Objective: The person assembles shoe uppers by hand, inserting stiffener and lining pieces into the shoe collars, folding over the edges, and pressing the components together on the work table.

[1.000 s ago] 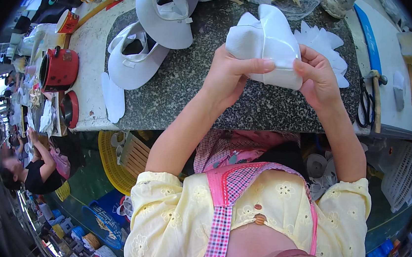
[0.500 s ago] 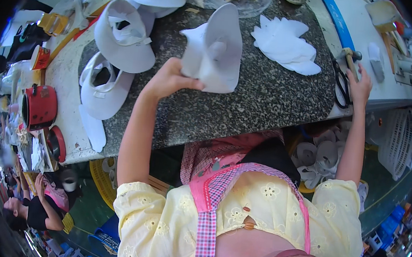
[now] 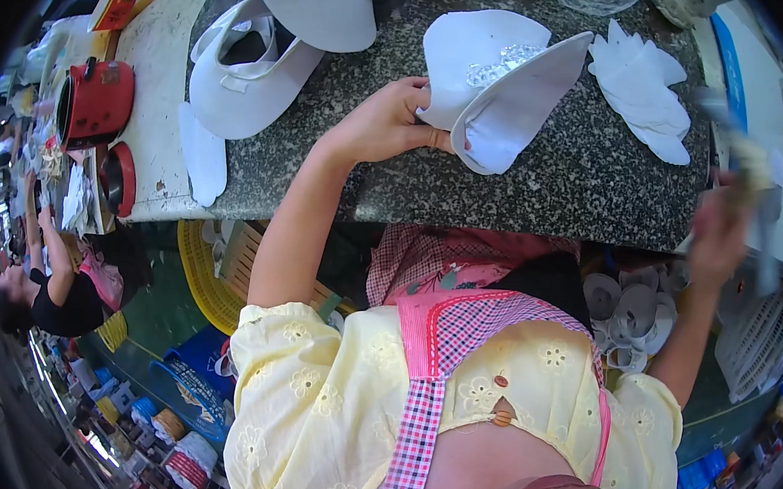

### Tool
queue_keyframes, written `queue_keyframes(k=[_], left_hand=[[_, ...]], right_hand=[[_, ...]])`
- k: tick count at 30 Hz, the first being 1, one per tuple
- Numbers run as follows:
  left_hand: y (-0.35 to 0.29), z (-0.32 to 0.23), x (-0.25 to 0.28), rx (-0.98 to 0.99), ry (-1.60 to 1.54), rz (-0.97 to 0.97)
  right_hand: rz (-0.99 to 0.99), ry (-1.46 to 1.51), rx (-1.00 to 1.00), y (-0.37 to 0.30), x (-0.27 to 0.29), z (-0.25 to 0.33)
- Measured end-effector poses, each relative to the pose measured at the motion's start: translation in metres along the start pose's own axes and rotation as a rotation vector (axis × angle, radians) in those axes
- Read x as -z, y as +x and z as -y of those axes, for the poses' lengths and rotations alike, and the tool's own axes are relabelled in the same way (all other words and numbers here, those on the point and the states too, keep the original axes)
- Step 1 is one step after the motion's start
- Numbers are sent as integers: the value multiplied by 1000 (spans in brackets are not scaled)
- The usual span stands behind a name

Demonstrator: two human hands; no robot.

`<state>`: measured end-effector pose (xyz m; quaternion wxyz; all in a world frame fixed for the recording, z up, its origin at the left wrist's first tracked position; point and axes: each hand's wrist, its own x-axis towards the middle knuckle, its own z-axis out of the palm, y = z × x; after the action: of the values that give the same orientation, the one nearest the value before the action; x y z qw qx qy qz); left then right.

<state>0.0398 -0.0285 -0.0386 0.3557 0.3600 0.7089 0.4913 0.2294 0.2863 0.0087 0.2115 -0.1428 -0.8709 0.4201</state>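
Observation:
My left hand (image 3: 389, 122) is closed on the edge of a white shoe upper (image 3: 526, 116), thumb below and fingers behind. The piece is held above the dark speckled stone slab (image 3: 369, 186), folded open, with a shiny, crinkled patch inside. My right hand (image 3: 720, 234), smeared by motion, is off the slab's right side. It grips what looks like a wooden-handled hammer (image 3: 751, 166), also blurred. Between my hands, a fanned stack of white leaf-shaped pieces (image 3: 646, 99) lies on the slab. More white uppers (image 3: 255, 76) rest at its left.
A red pot (image 3: 99, 103) and its round red lid (image 3: 118, 178) stand on the table's left edge. A blue strip (image 3: 729, 70) lies at the far right. Under the table are a yellow basket (image 3: 196, 268) and several white round pieces (image 3: 635, 306). Another person (image 3: 68, 279) sits at left.
My left hand has turned the upper, so its shiny inside faces up. My right hand has lifted the hammer and swung it right. The whole view has shifted.

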Motion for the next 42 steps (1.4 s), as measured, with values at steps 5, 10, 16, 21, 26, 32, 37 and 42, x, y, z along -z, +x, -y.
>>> queue_keyframes(k=[5, 10, 16, 21, 26, 32, 37, 42], left_hand=[[11, -4, -8, -110, -18, -26], [9, 2, -13, -167, 72, -117], [9, 8, -9, -146, 118, -61], [21, -1, -13, -118, 108, -63], [13, -11, -5, 57, -263, -122], [38, -41, -6, -40, -928, -323], [51, -63, -22, -18, -1032, -296], [63, -72, -27, -18, -1024, -166]], right_hand=[[514, -28, 175, -9, -50, 41], [407, -84, 298, -16, -65, 56], [726, -286, 199, 15, -53, 93], [659, -515, 179, 16, -63, 35], [424, -612, -64, 19, 20, -10], [8, -1204, -341, 55, 103, -147], [-208, -1091, 5, 65, 89, -174], [294, 234, 341, 56, -52, 18]])
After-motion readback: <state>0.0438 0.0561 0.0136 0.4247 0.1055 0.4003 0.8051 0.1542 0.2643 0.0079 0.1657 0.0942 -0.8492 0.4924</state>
